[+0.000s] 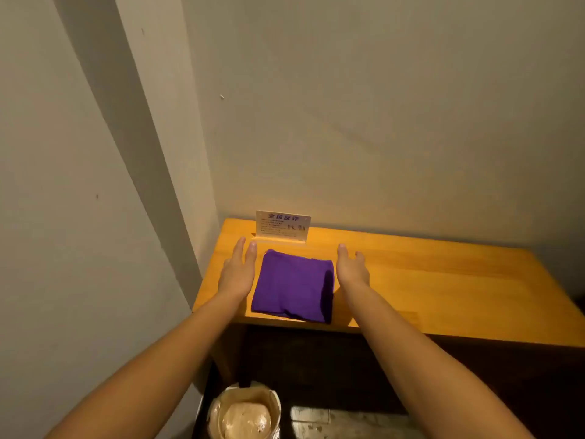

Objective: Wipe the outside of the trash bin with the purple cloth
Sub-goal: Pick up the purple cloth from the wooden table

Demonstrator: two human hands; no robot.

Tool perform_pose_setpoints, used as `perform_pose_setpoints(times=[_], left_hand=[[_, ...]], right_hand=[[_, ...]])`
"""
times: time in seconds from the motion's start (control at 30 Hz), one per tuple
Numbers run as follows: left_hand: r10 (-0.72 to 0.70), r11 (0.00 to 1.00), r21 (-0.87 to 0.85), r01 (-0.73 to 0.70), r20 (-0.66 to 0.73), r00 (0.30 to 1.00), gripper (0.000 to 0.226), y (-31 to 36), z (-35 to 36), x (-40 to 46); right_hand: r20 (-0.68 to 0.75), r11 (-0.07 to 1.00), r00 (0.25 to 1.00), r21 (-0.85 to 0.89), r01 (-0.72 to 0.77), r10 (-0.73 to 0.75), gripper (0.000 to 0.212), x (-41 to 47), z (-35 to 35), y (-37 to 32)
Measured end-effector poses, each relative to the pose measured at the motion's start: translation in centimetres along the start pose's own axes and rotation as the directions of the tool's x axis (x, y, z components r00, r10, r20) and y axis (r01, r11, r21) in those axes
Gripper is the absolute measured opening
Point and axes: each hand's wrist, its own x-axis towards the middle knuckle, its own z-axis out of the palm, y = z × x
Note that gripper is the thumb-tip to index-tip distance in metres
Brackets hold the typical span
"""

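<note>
Folded purple cloth (294, 286) lying on orange wooden table (427, 280), flanked by left hand (237, 274) and right hand (351, 269), fingers straight, holding nothing. Lined round trash bin (245, 413) sitting below. Risk: one-sided grab unfolding cloth, trailing corner toppling small acrylic sign (282, 225).

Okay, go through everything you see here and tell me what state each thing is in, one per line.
purple cloth: folded, lying flat on the table, not held.
left hand: open, beside the cloth's left edge.
right hand: open, beside the cloth's right edge.
trash bin: upright on the floor beside the table, lined with a bag, untouched.
sign card: standing upright at the back of the table.
table: bears the cloth and card.
</note>
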Motion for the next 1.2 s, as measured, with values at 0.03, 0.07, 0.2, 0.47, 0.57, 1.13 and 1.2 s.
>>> perform_pose_setpoints(times=[0.03, 0.07, 0.2, 0.47, 0.57, 1.13, 1.2], left_hand=[[-0.035, 0.999, 0.009, 0.034, 0.034, 0.999, 0.067, -0.4, 0.4, 0.5], [-0.066, 0.998, 0.021, 0.065, 0.067, 0.996, 0.069, -0.8, 0.9, 1.1], [-0.155, 0.987, 0.065, 0.148, 0.122, 0.980, 0.080, -2.2, 2.9, 2.0], [-0.154, 0.966, -0.166, 0.196, 0.236, 0.959, 0.068, -3.4, 3.4, 2.4], [-0.112, 0.916, -0.352, 0.195, 0.243, 0.964, 0.062, -2.5, 1.3, 1.7], [0.290, 0.839, -0.539, -0.076, 0.324, 0.900, 0.060, 2.9, -5.9, -14.2], [0.246, 0.790, -0.613, -0.001, 0.314, 0.917, 0.060, 2.8, -4.6, -16.8]], right_hand=[[0.006, 0.999, 1.000, -0.032, -0.026, 0.026, 0.072, 0.0, 0.7, 0.1], [0.005, 0.998, 0.999, -0.049, -0.048, 0.049, 0.073, 0.1, 1.5, 0.3], [0.041, 0.986, 0.994, -0.133, -0.096, 0.103, 0.073, -0.9, 3.5, 1.1], [0.199, 1.000, 0.980, 0.009, -0.020, 0.018, 0.070, -1.5, 5.3, 1.9], [0.290, 0.993, 0.955, 0.113, 0.035, -0.066, 0.042, -1.7, 4.2, 1.8], [0.539, 0.734, 0.583, 0.661, 0.153, -0.608, 0.062, -10.4, -12.5, 1.4], [0.564, 0.726, 0.543, 0.675, 0.130, -0.622, 0.059, -11.0, -13.7, 2.9]])
